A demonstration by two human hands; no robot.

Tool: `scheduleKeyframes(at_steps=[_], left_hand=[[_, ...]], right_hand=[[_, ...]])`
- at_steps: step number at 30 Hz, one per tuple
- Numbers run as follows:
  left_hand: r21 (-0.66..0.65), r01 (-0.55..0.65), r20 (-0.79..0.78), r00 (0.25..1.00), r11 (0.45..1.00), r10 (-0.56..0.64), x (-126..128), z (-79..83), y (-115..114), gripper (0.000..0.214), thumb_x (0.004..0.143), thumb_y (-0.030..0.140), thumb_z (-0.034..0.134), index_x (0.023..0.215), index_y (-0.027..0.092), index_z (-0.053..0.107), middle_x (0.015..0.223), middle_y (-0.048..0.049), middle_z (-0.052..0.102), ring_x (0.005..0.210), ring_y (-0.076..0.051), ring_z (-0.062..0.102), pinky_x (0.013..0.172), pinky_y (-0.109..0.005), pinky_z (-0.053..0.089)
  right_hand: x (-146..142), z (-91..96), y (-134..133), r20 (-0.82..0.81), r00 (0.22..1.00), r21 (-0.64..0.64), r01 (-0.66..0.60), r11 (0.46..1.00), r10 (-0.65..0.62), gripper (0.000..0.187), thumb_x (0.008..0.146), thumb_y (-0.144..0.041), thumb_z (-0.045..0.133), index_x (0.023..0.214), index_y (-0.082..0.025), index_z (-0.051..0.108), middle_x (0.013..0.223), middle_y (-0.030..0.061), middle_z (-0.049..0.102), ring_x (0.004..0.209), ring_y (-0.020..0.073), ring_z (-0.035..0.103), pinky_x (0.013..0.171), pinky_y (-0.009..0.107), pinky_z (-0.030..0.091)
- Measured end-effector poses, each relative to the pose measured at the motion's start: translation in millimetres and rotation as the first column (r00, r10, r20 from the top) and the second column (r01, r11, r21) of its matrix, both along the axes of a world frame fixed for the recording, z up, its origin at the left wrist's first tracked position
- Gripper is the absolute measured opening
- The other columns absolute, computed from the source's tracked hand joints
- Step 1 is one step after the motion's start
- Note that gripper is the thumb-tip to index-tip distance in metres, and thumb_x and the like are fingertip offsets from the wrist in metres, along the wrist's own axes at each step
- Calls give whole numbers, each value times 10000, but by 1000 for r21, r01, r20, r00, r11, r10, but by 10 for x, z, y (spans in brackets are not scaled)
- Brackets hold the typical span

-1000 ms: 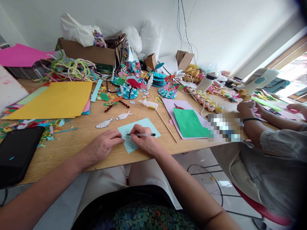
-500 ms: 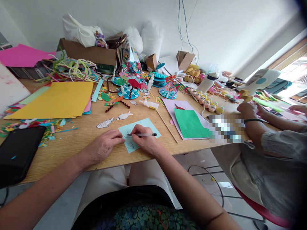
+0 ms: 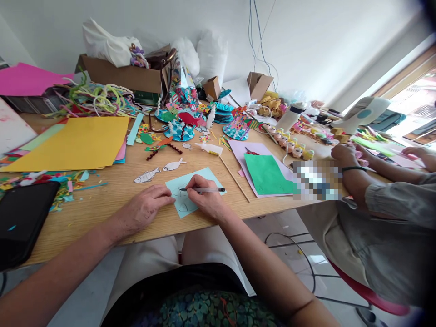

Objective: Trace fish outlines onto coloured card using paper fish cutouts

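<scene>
My right hand is closed around a pen, its tip against a light blue sheet of paper. Fish outlines are drawn in dark ink on that paper, partly covered by the hand. My left hand lies flat on the table, fingers stretched out, fingertips at the sheet's left edge. Just beyond it lie two white paper fish cutouts, one with stripes and one plainer.
A thin wooden stick, a glue bottle and green paper lie near the sheet. Yellow paper and a black tablet are on the left. At right, a co-worker's arms rest at the table.
The pen tip has shifted slightly along the upper fish outline, and more line shows. My left hand stays in place. The view has turned slightly.
</scene>
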State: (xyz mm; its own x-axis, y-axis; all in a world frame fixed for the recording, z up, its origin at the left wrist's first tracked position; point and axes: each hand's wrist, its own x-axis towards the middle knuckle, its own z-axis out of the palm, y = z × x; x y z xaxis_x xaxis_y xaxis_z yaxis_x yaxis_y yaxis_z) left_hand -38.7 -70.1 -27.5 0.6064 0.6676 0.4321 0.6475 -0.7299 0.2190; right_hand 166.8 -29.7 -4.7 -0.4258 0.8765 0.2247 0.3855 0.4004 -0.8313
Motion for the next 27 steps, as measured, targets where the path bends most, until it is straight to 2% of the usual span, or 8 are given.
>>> scheduleKeyframes(at_steps=[11,19,22,27], left_hand=[[17,8,12,1000,1000,-8,-9,-39,19,418,828,16,302,1015,192,633,1001,-55,601,982,-162,527,864,-307,460],[-28,-1,10,1000,1000,1,-3,2,4,398,838,51,310,1003,191,644,990,-57,615,978,-164,540,858,-307,465],[-57,-5,19,1000,998,6,-2,1,4,386,852,76,312,1005,202,644,992,-50,613,979,-162,541,863,-313,463],[-69,-1,35,999,998,4,-8,-23,22,369,882,125,303,1009,207,639,989,-48,609,950,-161,554,836,-322,475]], right_hand=[[-20,-1,-18,7,998,1,-63,998,63,52,714,-161,469,689,-178,510,599,-42,513,544,77,428,516,185,330],[-7,-13,17,-18,1000,-35,-26,999,25,48,686,-168,468,665,-183,508,570,-49,498,522,80,412,511,197,325],[1,-35,42,-86,996,-73,13,997,-20,44,665,-181,473,660,-184,516,586,-43,512,545,89,423,523,206,326],[32,2,80,-307,948,-259,-1,966,-82,40,627,-197,486,639,-178,519,529,-49,493,537,91,432,528,212,326]])
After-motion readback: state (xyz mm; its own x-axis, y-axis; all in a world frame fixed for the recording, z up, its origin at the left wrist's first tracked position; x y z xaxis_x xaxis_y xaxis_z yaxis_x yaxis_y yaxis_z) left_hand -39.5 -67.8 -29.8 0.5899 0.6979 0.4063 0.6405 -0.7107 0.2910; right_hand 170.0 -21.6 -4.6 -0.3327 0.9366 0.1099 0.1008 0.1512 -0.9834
